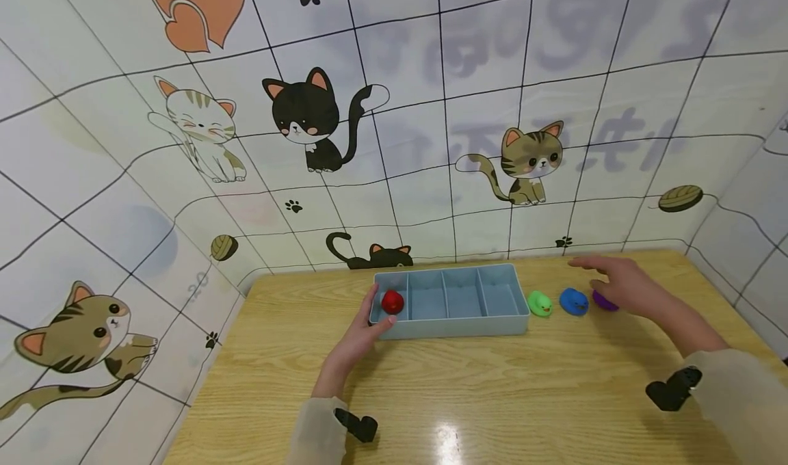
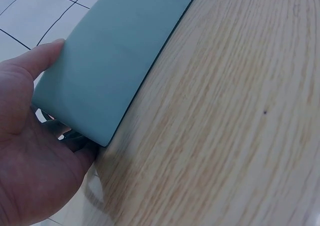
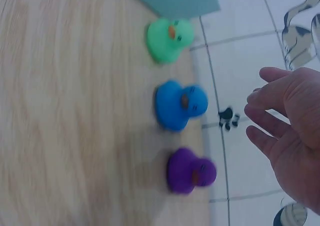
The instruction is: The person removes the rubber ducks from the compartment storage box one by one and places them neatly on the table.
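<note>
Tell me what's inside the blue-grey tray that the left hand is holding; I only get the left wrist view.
Observer: A red duck sits in the tray's end compartment, the one nearest the left hand.
Operator: Are there other ducks outside it?
Observer: Yes, a green duck, a blue duck and a purple duck stand in a row on the table, past the tray's far end.
Operator: Is the right hand holding any of those?
Observer: No, the right hand holds nothing; the right wrist view shows all three ducks free of its fingers.
</note>
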Tool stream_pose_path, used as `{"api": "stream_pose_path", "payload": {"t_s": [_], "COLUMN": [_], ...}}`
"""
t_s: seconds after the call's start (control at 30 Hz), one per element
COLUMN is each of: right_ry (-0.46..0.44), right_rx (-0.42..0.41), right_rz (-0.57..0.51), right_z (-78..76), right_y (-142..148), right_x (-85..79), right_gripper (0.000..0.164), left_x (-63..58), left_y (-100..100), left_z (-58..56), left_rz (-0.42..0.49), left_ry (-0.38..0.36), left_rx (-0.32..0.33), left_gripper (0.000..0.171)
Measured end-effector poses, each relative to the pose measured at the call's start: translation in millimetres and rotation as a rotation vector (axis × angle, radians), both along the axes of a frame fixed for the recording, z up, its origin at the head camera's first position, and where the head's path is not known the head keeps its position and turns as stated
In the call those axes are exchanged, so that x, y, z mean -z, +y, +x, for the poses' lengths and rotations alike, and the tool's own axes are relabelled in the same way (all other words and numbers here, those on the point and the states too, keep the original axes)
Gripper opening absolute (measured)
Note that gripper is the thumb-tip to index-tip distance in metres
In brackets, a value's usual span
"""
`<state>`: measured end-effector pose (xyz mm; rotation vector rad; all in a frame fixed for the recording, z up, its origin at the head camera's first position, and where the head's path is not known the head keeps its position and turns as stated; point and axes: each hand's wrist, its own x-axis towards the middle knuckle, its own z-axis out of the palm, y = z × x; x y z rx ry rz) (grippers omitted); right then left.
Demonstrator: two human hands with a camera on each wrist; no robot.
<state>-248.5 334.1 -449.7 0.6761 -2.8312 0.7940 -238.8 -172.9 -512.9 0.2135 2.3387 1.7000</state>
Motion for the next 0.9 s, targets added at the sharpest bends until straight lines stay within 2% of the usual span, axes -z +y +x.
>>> {"api": "stream_pose_path", "payload": {"t_s": [0.17,0.3,0.47,0.73,0.9], "right_ry": [-0.043,-0.054,-0.043,-0.103,-0.097], "right_rx": [-0.043,-0.082,-0.124,-0.202,-0.268], "right_rz": [-0.056,-0.079,-0.089,-0.133,-0.145], "right_z": [-0.3,-1.6,-4.6,-9.8,-13.4], "right_y": [-31.2,-53.6,-77.9,-122.0,-154.0], "right_x": [-16.1,-23.0,-24.4,-22.7,-20.9], "right_gripper": [0.049,0.048,0.047,0.048,0.048], "left_x": [0.0,-1.0,-0.5,1.6,0.0], "left_y": [0.6,1.3,1.7,0.1,0.4], "left_z": [0.5,0.8,0.3,-1.4,-0.6], "left_rz": [0.002,0.008,0.013,0.019,0.017], "left_ry": [-0.002,0.001,0.009,0.009,0.012], "left_rx": [-0.004,-0.009,-0.013,-0.013,-0.011], "left_gripper": [0.086,0.086,0.086,0.085,0.085]}}
